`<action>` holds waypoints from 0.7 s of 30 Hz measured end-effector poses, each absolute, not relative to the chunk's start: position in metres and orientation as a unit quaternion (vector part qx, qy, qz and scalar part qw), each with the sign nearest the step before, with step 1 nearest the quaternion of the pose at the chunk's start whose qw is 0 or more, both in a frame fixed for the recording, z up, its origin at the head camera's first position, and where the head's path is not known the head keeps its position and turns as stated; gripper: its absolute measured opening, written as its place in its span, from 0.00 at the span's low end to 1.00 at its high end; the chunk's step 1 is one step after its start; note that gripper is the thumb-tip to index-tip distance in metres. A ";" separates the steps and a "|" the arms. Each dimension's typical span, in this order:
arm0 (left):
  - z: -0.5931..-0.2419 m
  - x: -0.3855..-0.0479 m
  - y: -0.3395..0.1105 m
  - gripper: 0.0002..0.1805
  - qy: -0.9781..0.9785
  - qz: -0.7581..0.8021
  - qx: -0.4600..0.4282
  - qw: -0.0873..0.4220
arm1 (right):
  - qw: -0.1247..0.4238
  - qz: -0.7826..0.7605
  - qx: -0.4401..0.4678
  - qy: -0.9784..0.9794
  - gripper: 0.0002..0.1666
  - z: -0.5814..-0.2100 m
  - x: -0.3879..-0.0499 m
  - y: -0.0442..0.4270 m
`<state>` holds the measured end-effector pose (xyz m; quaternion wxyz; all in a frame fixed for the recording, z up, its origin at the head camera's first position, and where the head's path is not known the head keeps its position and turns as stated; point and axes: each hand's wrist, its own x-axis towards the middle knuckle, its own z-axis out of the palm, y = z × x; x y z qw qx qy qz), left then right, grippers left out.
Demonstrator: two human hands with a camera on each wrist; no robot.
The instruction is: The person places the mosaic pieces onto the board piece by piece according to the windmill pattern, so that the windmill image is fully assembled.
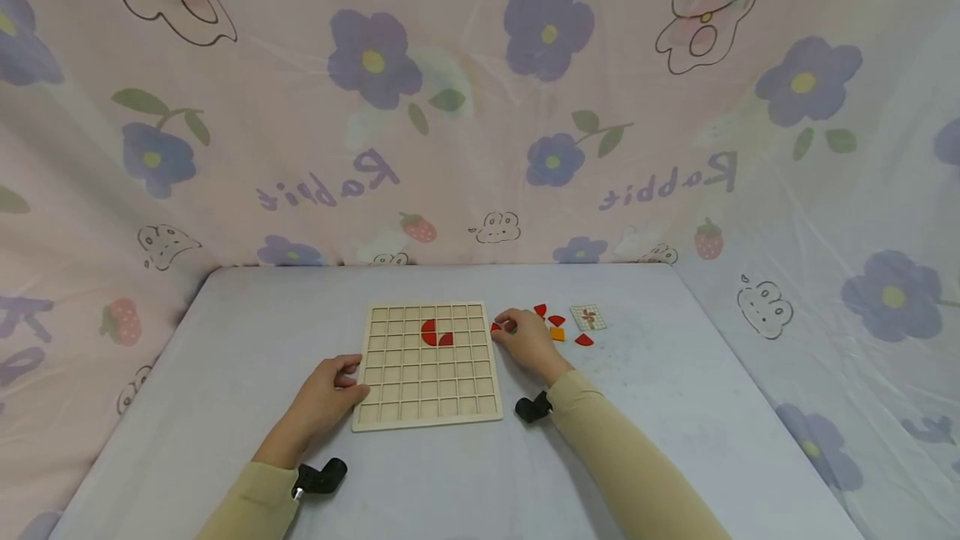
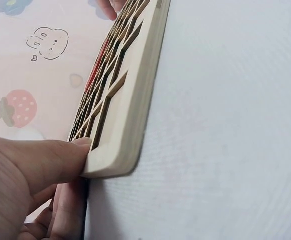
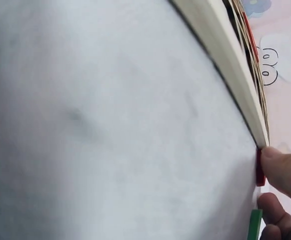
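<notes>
A square wooden grid board (image 1: 420, 394) lies on the table, with several red quarter-round pieces (image 1: 446, 340) set in its upper-middle cells. My left hand (image 1: 327, 394) holds the board's left edge; in the left wrist view the thumb (image 2: 60, 160) rests on the rim near a corner and the fingers are beside and below it. Just off the board's right edge, my right hand (image 1: 522, 340) pinches a red piece (image 3: 260, 167) between thumb and fingers. Close to those fingers, a green piece (image 3: 254, 225) shows in the right wrist view.
Right of the right hand lie loose red pieces (image 1: 584, 340), an orange square piece (image 1: 557, 333) and a small pattern card (image 1: 588, 317) with a gridded picture. A printed cloth (image 1: 480, 123) hangs behind the white table (image 1: 450, 482) and along its sides.
</notes>
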<state>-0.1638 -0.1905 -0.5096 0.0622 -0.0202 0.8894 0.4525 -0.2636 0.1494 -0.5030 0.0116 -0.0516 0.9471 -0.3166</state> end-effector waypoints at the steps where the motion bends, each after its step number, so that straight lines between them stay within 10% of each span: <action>1: -0.510 -0.164 -0.190 0.31 0.890 0.452 -0.020 0.062 | 0.012 -0.313 -0.051 0.948 0.16 -0.503 -0.264 0.149; 21: -0.512 -0.164 -0.191 0.31 0.889 0.453 -0.019 0.064 | 0.031 -0.290 -0.056 0.955 0.11 -0.499 -0.265 0.147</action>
